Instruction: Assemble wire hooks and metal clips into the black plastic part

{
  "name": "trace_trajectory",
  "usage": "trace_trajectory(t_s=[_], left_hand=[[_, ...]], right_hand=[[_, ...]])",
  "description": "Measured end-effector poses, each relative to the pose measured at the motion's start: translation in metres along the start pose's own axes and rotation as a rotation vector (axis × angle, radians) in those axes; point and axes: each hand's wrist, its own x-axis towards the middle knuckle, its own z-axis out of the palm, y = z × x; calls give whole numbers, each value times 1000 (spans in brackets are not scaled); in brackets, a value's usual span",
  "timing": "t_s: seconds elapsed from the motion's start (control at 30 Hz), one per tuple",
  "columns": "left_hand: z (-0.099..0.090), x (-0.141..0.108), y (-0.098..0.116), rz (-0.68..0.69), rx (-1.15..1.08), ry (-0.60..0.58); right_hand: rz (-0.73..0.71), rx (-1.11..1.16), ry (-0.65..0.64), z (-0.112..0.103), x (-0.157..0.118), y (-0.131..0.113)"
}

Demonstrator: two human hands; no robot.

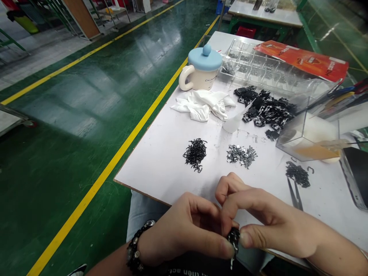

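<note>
Black part (233, 237): at lower centre of frame, between both hands.
Left hand (186, 230): fingers drawn narrow, thumb pressed to the black part.
Right hand (273, 218): thumb and fingers pinch the same part from the right.
Tweezers (299, 201): lie at lower right, tips at the small dark pile (299, 175).
Curved-piece pile (195, 153): centre of frame; silver pile (241, 155) to its right.
Black heap (270, 109): upper right; white cloth (201, 103) to its left.
Lidded mug (201, 78): upper centre, beside compartment tray (257, 76).
</note>
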Motion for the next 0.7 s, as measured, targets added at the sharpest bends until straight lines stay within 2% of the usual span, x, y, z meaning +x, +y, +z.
trace_trajectory(t_s=[0.4,0.6,0.7], left_hand=[[2,-2,3,63,3,-3],[7,-5,11,48,39,-9],[9,-5,13,115,106,6]], right_hand=[[15,17,23,1,-2,-1],[-70,-86,117,2,-5,-3],[-164,-236,169,4,-6,-4]])
